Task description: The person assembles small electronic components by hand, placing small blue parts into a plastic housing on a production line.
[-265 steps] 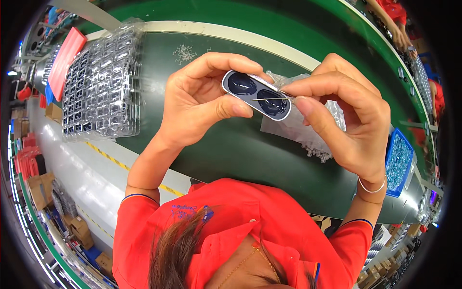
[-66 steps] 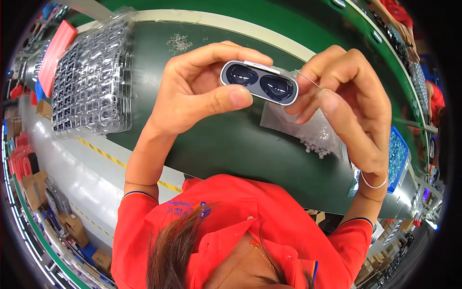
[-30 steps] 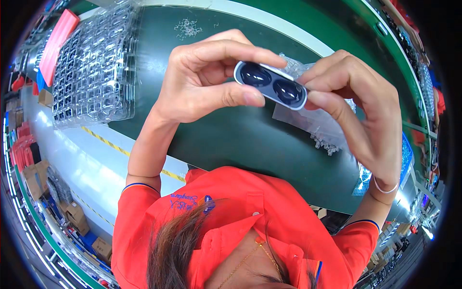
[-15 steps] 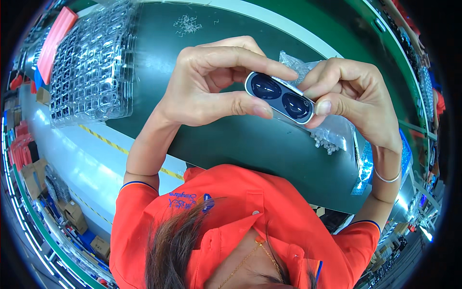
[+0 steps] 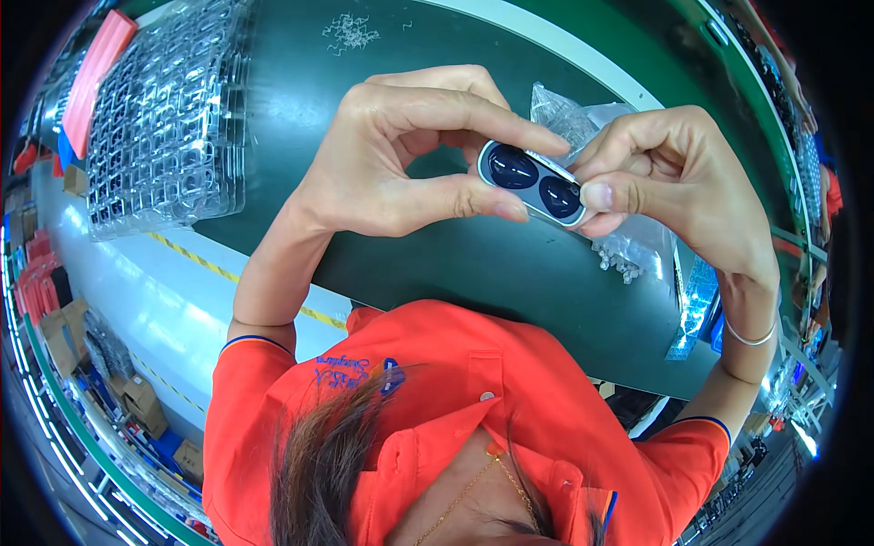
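A small oval case (image 5: 513, 167) with a white rim and two dark, glossy hollows is held up above the table between both my hands. My left hand (image 5: 369, 164) grips its left part, index finger along the upper edge and thumb at the lower edge. At the right end, my right hand (image 5: 687, 187) pinches it, the thumb pressed by the rim. A thin pale strip runs along the upper edge near the right fingers; I cannot make out its kind. My right hand's other fingers are curled and partly hidden.
Clear plastic trays (image 5: 168, 118) are stacked at the left of the dark green table (image 5: 437, 273). Small clear bits (image 5: 350, 33) lie at the back. Behind my right hand is a clear bag (image 5: 560, 114), with small clear pieces (image 5: 621, 264) spilling nearby. A shiny blue strip (image 5: 694, 314) lies at right.
The case has shifted slightly right and tilted a little more, its right end lower. My right hand and forearm have moved slightly right. Both hands keep their hold.
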### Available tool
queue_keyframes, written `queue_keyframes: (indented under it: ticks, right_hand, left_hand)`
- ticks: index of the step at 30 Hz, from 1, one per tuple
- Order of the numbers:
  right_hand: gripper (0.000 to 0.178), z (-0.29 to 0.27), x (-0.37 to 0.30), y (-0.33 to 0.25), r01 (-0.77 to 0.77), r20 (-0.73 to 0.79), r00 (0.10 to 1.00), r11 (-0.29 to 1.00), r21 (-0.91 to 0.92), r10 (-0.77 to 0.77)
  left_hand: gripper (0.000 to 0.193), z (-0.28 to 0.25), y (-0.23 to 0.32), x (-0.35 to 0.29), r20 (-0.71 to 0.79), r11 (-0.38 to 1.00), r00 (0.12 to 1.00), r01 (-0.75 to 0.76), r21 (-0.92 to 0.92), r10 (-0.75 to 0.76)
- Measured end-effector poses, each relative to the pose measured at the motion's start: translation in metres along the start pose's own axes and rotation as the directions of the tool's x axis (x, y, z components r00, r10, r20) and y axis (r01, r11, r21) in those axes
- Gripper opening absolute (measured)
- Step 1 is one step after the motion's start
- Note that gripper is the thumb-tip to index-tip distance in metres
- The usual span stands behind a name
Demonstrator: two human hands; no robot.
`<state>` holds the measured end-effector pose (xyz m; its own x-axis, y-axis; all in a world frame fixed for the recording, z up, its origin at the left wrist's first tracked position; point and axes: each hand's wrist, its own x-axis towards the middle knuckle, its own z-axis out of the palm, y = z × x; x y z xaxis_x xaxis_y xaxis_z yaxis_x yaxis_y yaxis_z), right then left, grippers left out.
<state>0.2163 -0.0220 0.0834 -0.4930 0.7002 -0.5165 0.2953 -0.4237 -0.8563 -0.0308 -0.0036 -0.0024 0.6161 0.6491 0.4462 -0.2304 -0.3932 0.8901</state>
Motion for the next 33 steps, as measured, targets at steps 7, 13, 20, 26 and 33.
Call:
queue_keyframes:
  ticks: [7, 13, 20, 26, 33]
  right_hand:
    - [0.007, 0.009, 0.0, 0.005, 0.044, -0.094, 0.994, 0.996, -0.072, -0.051]
    - [0.006, 0.01, 0.0, 0.009, 0.092, -0.121, 0.987, 0.991, -0.096, -0.104]
    - [0.005, 0.009, -0.002, 0.01, 0.123, -0.141, 0.98, 0.983, -0.135, -0.142]
    - [0.005, 0.006, -0.01, 0.012, 0.23, -0.185, 0.95, 0.964, -0.133, -0.252]
    - [0.012, -0.026, -0.019, 0.051, 0.227, -0.154, 0.848, 0.612, -0.758, -0.506]
  left_hand:
    - [0.051, 0.001, 0.0, -0.002, 0.01, 1.0, 1.0, 0.006, 0.01, -0.006]
    - [0.053, -0.002, -0.003, -0.002, 0.016, 1.0, 1.0, 0.016, -0.008, -0.016]
    - [0.052, -0.001, 0.0, 0.002, 0.036, 1.0, 0.999, 0.029, 0.006, -0.029]
    - [0.052, 0.0, -0.002, 0.006, 0.048, 1.0, 0.999, 0.003, 0.023, -0.004]
    - [0.046, -0.001, 0.001, 0.016, -0.071, 1.0, 0.997, 0.015, 0.003, -0.015]
